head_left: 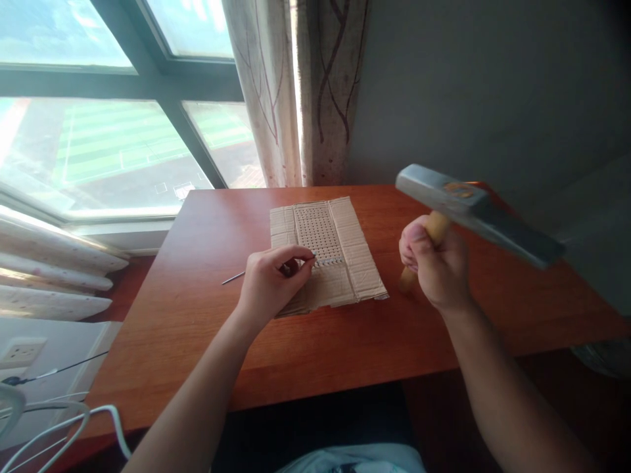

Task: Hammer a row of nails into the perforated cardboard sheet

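Note:
My right hand (436,263) is wrapped round the wooden handle of a hammer (444,190), its metal head raised above the table and slightly blurred. Over a piece of corrugated cardboard (362,259), my left hand (276,276) pinches thumb and forefinger together at the near edge of a grid of small holes (318,230). Something small and dark shows at those fingertips, too small to name. A row of pale bits runs along the grid's near edge beside them. Left of that hand, a thin metal rod (233,278) sticks out; its other end is hidden.
The cardboard lies on a reddish-brown wooden table (187,341). A window (118,144) and patterned curtains (271,92) stand behind and left, a grey wall (473,98) behind and right. White cables (83,420) and a wall socket (23,353) are at lower left.

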`<action>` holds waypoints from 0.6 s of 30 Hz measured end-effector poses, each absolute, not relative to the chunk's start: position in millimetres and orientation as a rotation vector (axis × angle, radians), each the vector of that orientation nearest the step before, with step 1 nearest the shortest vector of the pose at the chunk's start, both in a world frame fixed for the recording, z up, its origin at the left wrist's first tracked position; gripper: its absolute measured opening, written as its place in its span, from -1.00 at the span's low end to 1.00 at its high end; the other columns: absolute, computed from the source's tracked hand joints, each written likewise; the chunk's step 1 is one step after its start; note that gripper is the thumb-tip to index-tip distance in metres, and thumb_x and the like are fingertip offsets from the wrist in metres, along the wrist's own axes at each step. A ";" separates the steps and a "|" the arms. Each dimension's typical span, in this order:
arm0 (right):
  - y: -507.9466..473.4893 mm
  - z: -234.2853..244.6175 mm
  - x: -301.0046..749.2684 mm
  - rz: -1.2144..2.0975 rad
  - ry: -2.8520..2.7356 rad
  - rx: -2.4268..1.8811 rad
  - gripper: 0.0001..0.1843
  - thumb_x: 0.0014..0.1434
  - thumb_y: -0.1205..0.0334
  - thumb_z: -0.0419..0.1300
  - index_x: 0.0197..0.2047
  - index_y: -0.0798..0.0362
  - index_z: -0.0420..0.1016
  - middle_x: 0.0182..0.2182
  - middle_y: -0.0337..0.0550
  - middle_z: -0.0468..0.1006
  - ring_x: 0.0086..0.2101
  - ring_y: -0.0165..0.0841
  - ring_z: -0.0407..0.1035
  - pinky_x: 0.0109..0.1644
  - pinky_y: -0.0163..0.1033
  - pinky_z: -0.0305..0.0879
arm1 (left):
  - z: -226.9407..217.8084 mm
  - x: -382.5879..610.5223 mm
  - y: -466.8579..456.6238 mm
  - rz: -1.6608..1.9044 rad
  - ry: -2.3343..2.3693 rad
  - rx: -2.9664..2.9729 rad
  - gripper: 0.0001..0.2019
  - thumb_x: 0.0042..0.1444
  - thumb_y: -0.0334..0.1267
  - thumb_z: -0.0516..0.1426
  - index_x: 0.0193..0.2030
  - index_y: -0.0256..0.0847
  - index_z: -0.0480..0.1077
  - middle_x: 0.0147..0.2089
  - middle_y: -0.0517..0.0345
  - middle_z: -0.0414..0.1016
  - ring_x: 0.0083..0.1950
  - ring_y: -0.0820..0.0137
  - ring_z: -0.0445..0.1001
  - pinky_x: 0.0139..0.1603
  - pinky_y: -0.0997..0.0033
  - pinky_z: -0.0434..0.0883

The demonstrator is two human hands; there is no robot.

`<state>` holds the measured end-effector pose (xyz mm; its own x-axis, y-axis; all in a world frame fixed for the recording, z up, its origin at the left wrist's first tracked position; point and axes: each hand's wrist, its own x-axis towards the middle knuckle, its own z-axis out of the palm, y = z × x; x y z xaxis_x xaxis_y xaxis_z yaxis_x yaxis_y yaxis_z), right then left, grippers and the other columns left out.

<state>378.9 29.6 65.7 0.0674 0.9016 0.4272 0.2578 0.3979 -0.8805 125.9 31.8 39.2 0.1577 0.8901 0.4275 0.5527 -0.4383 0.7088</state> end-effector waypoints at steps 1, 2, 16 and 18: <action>27.6 68.8 379.3 0.661 -1.552 -1.199 -0.58 0.29 -0.12 0.12 -0.45 -0.01 0.26 -0.62 -0.33 0.21 -0.59 -0.46 0.12 -0.53 -0.29 0.04 | 39.1 125.7 32.0 1.188 1.372 2.063 -0.93 0.06 -0.40 0.23 -0.32 -0.20 0.56 -0.53 0.29 0.48 -0.53 0.57 0.35 -0.48 0.59 0.30; 25.7 72.0 379.6 0.648 -1.650 -1.295 -0.61 0.28 -0.13 0.14 -0.41 0.00 0.30 -0.59 -0.30 0.29 -0.56 -0.43 0.18 -0.50 -0.29 0.07 | 39.0 125.6 32.1 1.190 1.367 2.071 -0.93 0.06 -0.40 0.23 -0.33 -0.20 0.56 -0.52 0.29 0.48 -0.53 0.57 0.35 -0.48 0.59 0.30; 16.6 130.7 355.7 0.524 -2.277 -1.458 -0.55 0.37 -0.04 0.04 -0.49 0.01 0.19 -0.63 -0.33 0.30 -0.60 -0.46 0.15 -0.48 -0.26 -0.10 | 38.4 126.3 31.2 1.196 1.357 2.060 -0.93 0.07 -0.36 0.22 -0.32 -0.19 0.56 -0.52 0.26 0.50 -0.53 0.54 0.37 -0.50 0.57 0.31; 16.1 134.1 352.1 0.510 -2.300 -1.476 -0.55 0.36 -0.06 0.04 -0.50 0.01 0.18 -0.63 -0.31 0.30 -0.60 -0.45 0.15 -0.48 -0.25 -0.10 | 38.0 126.1 31.5 1.191 1.362 2.055 -0.92 0.07 -0.34 0.22 -0.32 -0.18 0.57 -0.52 0.26 0.49 -0.53 0.54 0.37 -0.50 0.57 0.31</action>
